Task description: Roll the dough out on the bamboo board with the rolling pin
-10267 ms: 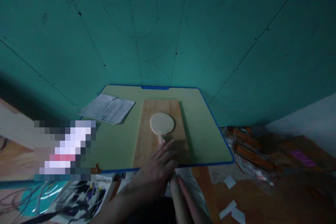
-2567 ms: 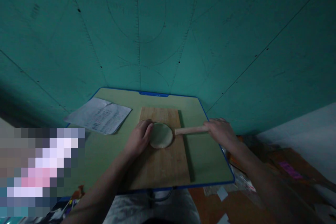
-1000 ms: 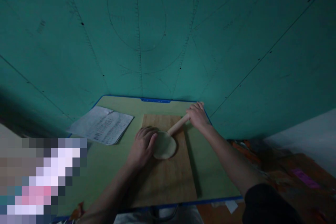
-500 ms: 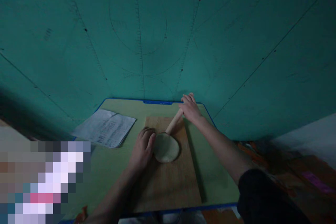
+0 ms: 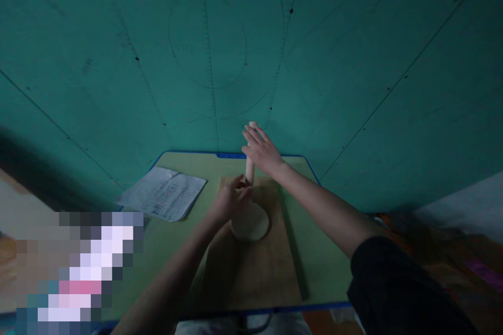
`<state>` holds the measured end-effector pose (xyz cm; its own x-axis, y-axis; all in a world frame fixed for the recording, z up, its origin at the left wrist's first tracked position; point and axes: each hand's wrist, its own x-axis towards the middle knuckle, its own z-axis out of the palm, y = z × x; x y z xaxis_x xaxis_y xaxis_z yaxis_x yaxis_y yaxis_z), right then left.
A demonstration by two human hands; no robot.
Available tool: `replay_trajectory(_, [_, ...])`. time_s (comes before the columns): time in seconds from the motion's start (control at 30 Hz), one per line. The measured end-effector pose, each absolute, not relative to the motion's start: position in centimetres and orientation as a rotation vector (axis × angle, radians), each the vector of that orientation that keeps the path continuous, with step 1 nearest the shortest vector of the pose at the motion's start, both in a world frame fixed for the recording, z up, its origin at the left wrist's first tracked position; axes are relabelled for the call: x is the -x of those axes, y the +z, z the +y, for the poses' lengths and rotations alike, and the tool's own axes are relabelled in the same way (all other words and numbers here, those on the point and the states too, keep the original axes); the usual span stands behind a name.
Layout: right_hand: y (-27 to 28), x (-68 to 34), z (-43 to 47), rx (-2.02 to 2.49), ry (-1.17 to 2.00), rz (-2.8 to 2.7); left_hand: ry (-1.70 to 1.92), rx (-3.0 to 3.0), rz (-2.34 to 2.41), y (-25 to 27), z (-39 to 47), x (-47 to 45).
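Observation:
A pale wooden rolling pin (image 5: 250, 169) stands nearly upright in view above the far part of the wooden board (image 5: 251, 277). My right hand (image 5: 264, 153) is on its upper part, fingers laid across the wood and the knob-like tip showing above them. Around the pin's lower end, my left hand (image 5: 231, 201) has its thumb and fingers closed. Just below that hand, a flat round of dough (image 5: 250, 223) lies on the board; the left fingers cover its upper left edge. Whether the left hand touches the dough I cannot tell.
The board rests on a pale green table (image 5: 314, 251) with a blue rim. Printed paper sheets (image 5: 167, 193) lie at the table's left. A green wall (image 5: 251, 63) with drawn lines rises directly behind. Dim orange-brown items (image 5: 432, 267) are at the right.
My right hand has moved left, swinging the rolling pin from a slant to nearly upright. My left hand has shifted from the dough's left edge up and right to the pin's lower end.

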<state>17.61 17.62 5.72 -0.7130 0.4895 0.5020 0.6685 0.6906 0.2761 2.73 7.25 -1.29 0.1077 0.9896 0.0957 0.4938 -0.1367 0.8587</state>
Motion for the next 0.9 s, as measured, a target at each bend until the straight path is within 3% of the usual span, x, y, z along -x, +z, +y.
replay_trajectory(0.23, [5.1, -19.4, 15.1, 1.062, -0.420, -2.277, 0.859, -1.658, 1.539, -0.9, 11.1, -3.9])
replay_trajectory(0.57, [-4.6, -22.1, 10.5, 1.511, 0.036, -1.929, 0.630, -1.524, 1.565, -1.5, 13.3, -2.6])
replay_trajectory(0.9, [-4.3, -22.3, 10.2, 1.561, 0.181, -2.031, 0.752, -1.308, 1.523, -0.6, 12.4, -1.2])
